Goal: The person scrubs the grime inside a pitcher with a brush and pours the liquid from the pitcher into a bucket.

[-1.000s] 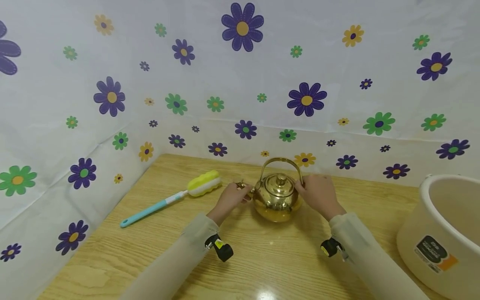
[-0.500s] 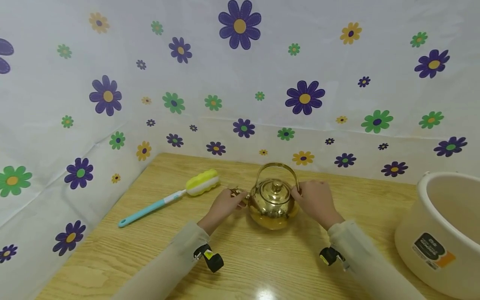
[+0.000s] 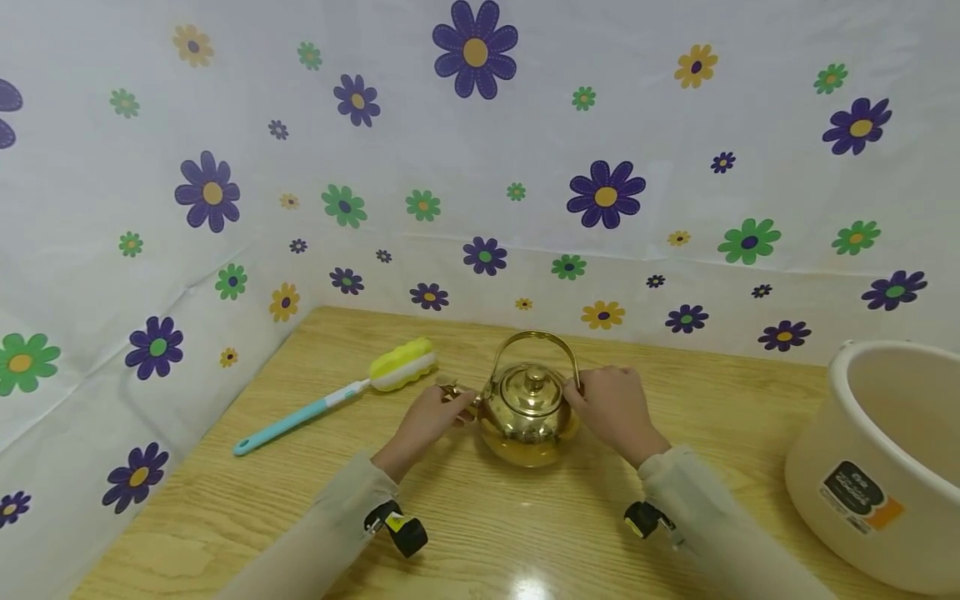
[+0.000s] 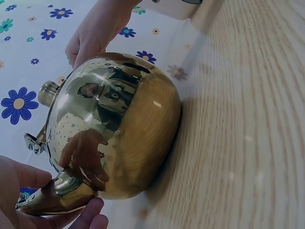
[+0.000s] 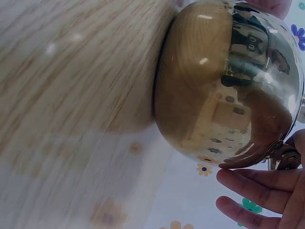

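A shiny brass kettle (image 3: pixel 525 437) stands upright on the wooden table, its lid (image 3: pixel 534 387) on and its arched handle (image 3: pixel 536 335) raised. My left hand (image 3: pixel 423 421) grips the spout, with thumb and fingers around the spout (image 4: pixel 64 193) in the left wrist view. At the kettle's other side, my right hand (image 3: pixel 615 408) holds the lower right end of the handle. Seen from the right wrist, the handle's joint (image 5: pixel 281 155) is partly covered by that hand, and its lower fingers (image 5: pixel 252 191) stretch along the body. The kettle's far side is hidden.
Left of the kettle lies a bottle brush (image 3: pixel 322 406) with a yellow and white sponge head and a blue handle. A cream bucket (image 3: pixel 840 442) stands at the right. Flower-patterned sheeting (image 3: pixel 510 167) rises behind the table (image 3: pixel 480 533) and along its left side.
The kettle has shifted to the left and nearer to me, with both hands moving along on it. Brush and bucket stay in place; the head view has turned slightly.
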`<state>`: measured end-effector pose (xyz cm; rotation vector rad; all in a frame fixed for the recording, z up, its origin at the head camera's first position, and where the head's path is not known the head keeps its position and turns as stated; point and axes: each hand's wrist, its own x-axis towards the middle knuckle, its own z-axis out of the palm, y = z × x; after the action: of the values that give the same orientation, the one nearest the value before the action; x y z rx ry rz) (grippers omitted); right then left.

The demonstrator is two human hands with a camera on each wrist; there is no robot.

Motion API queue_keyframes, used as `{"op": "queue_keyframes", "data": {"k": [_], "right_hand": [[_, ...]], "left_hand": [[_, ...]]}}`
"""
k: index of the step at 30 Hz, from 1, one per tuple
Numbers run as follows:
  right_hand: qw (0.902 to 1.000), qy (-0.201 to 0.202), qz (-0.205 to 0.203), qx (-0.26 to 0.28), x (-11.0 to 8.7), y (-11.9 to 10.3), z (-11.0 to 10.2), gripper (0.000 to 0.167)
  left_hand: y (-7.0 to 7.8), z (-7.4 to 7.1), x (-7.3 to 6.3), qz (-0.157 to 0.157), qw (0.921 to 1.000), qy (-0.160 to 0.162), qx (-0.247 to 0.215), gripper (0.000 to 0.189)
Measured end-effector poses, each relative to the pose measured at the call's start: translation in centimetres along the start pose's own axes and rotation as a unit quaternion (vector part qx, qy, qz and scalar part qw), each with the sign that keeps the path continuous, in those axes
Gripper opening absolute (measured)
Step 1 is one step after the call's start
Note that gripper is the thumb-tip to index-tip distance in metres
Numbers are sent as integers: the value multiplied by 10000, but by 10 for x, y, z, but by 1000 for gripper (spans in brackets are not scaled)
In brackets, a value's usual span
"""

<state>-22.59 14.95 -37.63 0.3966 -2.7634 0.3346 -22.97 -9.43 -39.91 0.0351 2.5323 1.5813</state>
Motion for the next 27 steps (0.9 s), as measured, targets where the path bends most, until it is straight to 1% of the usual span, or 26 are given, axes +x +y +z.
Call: {"op": "queue_keyframes", "data": {"k": [5, 9, 13, 16, 19, 23, 25, 27], "right_hand": [[10000, -98, 9, -8, 1, -6, -2, 45], [10000, -94, 3, -32, 1, -7, 0, 45], [10000, -60, -16, -15, 2, -8, 1, 45], [10000, -27, -17, 19, 3, -9, 1, 45], [10000, -54, 8, 31, 3, -9, 1, 45], [9998, -207, 43, -3, 3, -9, -2, 43], [9996, -276, 66, -41, 2, -9, -3, 40], [9995, -306, 97, -31, 1, -8, -4, 37]], "left_hand": [[-4, -3, 0, -32, 10000, 13, -17, 32], [-6, -4, 1, -68, 10000, 35, 63, 31], [-8, -4, 0, -23, 10000, 30, -25, 31], [-9, -5, 1, 2, 10000, 18, 16, 32], [-11, -7, 2, -11, 9997, 2, 255, 34], [-13, -14, 0, -119, 9969, 8, 781, 42], [-14, -18, -2, -147, 9932, 7, 1157, 49], [-14, -24, -5, -141, 9873, -19, 1583, 58]]}}
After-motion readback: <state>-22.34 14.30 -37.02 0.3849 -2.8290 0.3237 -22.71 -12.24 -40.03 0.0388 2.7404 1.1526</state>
